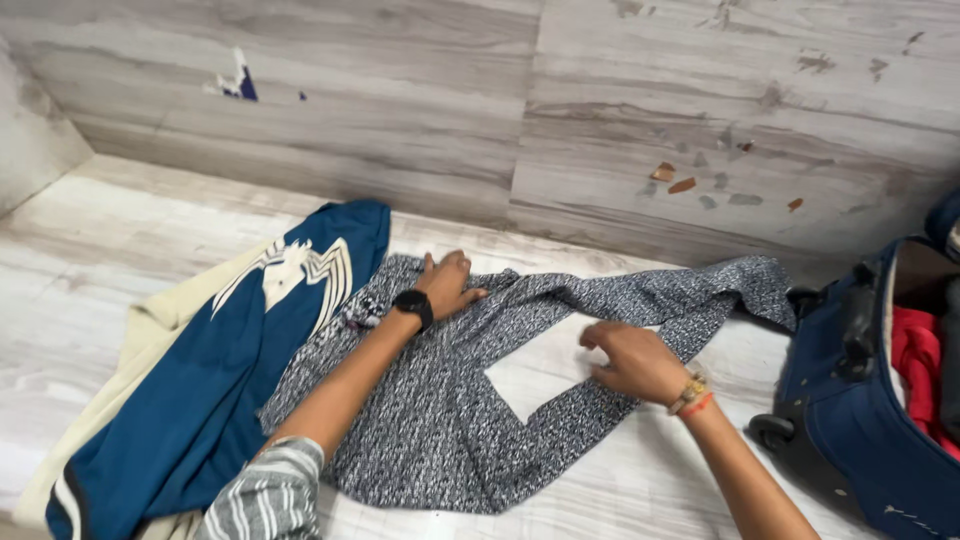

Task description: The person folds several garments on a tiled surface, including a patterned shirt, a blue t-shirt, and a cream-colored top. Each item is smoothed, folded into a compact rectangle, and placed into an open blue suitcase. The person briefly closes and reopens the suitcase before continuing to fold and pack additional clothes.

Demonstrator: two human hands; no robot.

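Right hand [632, 362] curls onto the near leg of the speckled trousers [440, 420], pinching its edge; my left hand [447, 283] lies flat and spread on the waistband, pinning it. Trousers lie on the floor [110, 250], beside a blue shirt [230, 370], suitcase [850, 400] right.

clothes [440, 440] and suitcase [850, 420] on floor [90, 260]

Blue garment [215, 375] with a white spider-like print, laid flat at the left. Cream garment [150, 325] seen beneath it, showing along its left edge. Blue wheeled suitcase [850, 420] stood open at the right, red clothing [918, 355] held inside. Pale wood-grain surface [90, 250] underneath, matching wall panels [600, 110] behind.
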